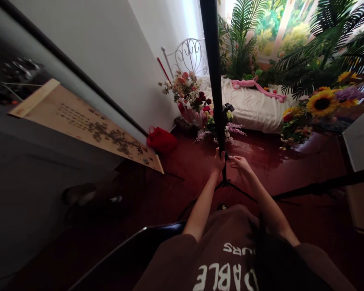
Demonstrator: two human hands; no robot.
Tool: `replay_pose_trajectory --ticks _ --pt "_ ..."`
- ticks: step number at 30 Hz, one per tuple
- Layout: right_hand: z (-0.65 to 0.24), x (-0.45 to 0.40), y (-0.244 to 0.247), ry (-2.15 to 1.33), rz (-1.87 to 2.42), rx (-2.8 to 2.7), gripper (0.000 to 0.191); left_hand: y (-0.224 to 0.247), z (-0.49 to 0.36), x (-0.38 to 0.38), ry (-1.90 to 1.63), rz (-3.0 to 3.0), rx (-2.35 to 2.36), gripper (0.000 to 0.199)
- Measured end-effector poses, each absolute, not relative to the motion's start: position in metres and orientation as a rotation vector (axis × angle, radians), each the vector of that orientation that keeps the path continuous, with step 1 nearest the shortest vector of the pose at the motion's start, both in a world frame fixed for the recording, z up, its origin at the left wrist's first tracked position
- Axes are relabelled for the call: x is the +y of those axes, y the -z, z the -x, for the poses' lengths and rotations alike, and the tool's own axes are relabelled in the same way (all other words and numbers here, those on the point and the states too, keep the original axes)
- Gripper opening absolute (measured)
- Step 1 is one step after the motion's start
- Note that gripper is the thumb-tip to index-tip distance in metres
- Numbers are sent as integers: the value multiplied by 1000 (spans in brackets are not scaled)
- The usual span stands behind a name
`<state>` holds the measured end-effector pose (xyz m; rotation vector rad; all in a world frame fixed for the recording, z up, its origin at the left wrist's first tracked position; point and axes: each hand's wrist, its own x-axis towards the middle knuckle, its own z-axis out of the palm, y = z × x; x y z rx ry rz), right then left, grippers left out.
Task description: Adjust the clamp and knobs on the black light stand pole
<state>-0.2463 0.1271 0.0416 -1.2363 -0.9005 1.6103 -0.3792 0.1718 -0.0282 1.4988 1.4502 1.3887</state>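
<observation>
Head cam here, looking down past my brown T-shirt (227, 250) at my hands. My left hand (219, 160) is curled closed around the black tripod stand (212, 60), low on its pole, just above where the tripod legs (236, 193) spread out. My right hand (240, 163) is beside it with the fingers (232, 158) loosely open, and they don't seem to be holding anything, though I can't tell if the tips are touching the pole. The stand rises right past my view on a glossy dark red floor (261, 155). Just beyond it are a mixed flower bouquet (186, 91), a white-covered bed (251, 107) with a pink plush toy (257, 87), and a big sunflower (322, 103). To the left there's a red bag (161, 139) and a long tan printed board (87, 125). The stand is the risky bit: it's tall on a narrow base, so a sideways tug or my foot catching a leg could tip it into the flowers, and the shiny floor might let the legs slide.
</observation>
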Motion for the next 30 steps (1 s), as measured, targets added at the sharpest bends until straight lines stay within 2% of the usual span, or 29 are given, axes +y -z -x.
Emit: replay_pose_trajectory --ticks 3,5,7,11,16,19,24,30 --pt "238 120 -46 -1074 1365 -1322 11 30 381 173 -1387 -1509 1424 66" --pt "236 115 -50 -887 1354 -1455 13 31 382 172 -1391 -1507 1411 64" --pt "240 114 -57 -840 1338 -1479 25 32 382 172 -1399 -1491 1408 64" --pt "265 135 -92 -772 1267 -1440 63 32 381 171 -1401 -1471 1390 66" --pt "296 180 -153 -596 1125 -1527 68 26 380 170 -1430 -1497 1357 63" --pt "300 195 -171 -559 1093 -1594 67 22 381 167 -1417 -1523 1349 59" --pt "299 201 -167 -535 1122 -1621 70 20 382 163 -1401 -1533 1292 55" --pt "303 186 -117 -600 1305 -1562 72 23 386 168 -1390 -1533 1175 58"
